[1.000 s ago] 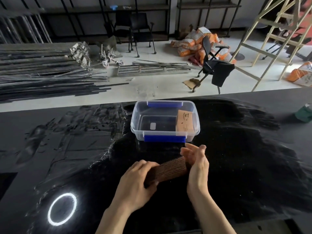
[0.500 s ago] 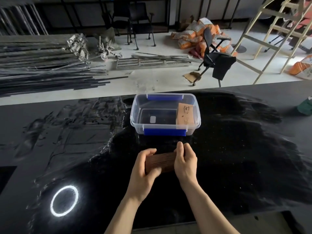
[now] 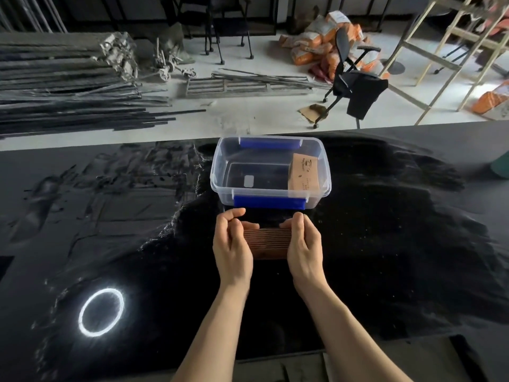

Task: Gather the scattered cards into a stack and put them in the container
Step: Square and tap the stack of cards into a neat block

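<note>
Stack of cards (image 3: 268, 242) now squared between both hands, container (image 3: 271, 172) just beyond

A second ago you held the stack of cards (image 3: 268, 242) at a slant, your left hand (image 3: 232, 246) over its near end and your right hand (image 3: 304, 248) open and upright at the far end. Half a second ago your right hand had closed over it. Now you have squared the stack level, one hand clamped on each short end with fingers curled over the far side, and brought it closer to the container (image 3: 271, 172), just before its near blue clip.
</note>
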### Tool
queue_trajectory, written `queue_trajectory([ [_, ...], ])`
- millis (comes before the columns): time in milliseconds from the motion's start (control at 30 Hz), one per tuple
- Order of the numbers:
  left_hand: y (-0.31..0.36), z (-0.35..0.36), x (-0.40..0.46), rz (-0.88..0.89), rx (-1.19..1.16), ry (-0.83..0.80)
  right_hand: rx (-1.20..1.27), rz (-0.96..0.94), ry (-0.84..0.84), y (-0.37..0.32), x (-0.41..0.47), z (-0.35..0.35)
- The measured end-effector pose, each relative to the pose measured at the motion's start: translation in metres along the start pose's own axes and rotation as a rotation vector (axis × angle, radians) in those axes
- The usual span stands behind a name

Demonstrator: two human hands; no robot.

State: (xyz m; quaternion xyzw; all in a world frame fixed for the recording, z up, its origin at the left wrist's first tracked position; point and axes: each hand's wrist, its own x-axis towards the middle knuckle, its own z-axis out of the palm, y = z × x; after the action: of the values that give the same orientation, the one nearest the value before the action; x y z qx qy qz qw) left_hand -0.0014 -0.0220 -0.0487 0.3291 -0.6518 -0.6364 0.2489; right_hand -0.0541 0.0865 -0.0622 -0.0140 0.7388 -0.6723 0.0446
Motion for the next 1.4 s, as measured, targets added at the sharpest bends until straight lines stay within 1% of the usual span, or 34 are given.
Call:
queue_trajectory([
  [100,-0.012,-0.002,-0.002,0.009,0.022,-0.012,-0.024,-0.011,0.055,0.008,-0.003,0.004],
  [167,-0.016,-0.002,-0.004,0.005,0.0,-0.005,-0.02,-0.01,0.047,0.013,-0.005,0.004],
  [300,-0.012,0.003,0.0,-0.056,-0.037,0.031,-0.031,0.004,0.077,0.006,-0.001,0.007],
  [367,-0.01,0.004,0.001,-0.029,-0.015,0.03,-0.007,0.036,0.083,0.001,0.001,0.009],
  [433,-0.01,0.007,0.002,0.018,0.028,0.039,-0.005,0.004,0.089,0.001,0.002,0.009],
  [533,-0.011,0.008,0.003,0.037,0.094,0.05,-0.041,-0.046,0.102,0.005,0.003,0.008],
  [667,-0.006,0.009,0.004,0.014,0.089,0.055,-0.04,0.019,0.097,0.002,0.005,0.009],
  [933,-0.016,0.007,0.007,0.019,0.078,0.049,-0.055,-0.022,0.129,0.011,0.006,0.011],
  [1100,-0.014,0.004,0.007,0.018,0.094,-0.008,-0.059,-0.016,0.125,0.011,0.005,0.01],
  [1167,-0.01,-0.001,0.008,0.079,0.188,-0.055,-0.046,-0.022,0.146,0.011,0.004,0.011],
  [1200,-0.009,-0.005,0.01,0.144,0.295,-0.096,-0.041,-0.026,0.16,0.011,0.003,0.012],
  [1300,0.0,-0.021,0.012,0.418,0.704,-0.251,-0.031,-0.036,0.164,0.013,0.003,0.012],
  [1333,0.004,-0.026,0.014,0.496,0.779,-0.319,-0.022,-0.033,0.158,0.013,0.003,0.012],
  [1400,0.012,-0.035,0.016,0.597,0.878,-0.506,-0.014,-0.028,0.153,0.014,0.003,0.012],
])
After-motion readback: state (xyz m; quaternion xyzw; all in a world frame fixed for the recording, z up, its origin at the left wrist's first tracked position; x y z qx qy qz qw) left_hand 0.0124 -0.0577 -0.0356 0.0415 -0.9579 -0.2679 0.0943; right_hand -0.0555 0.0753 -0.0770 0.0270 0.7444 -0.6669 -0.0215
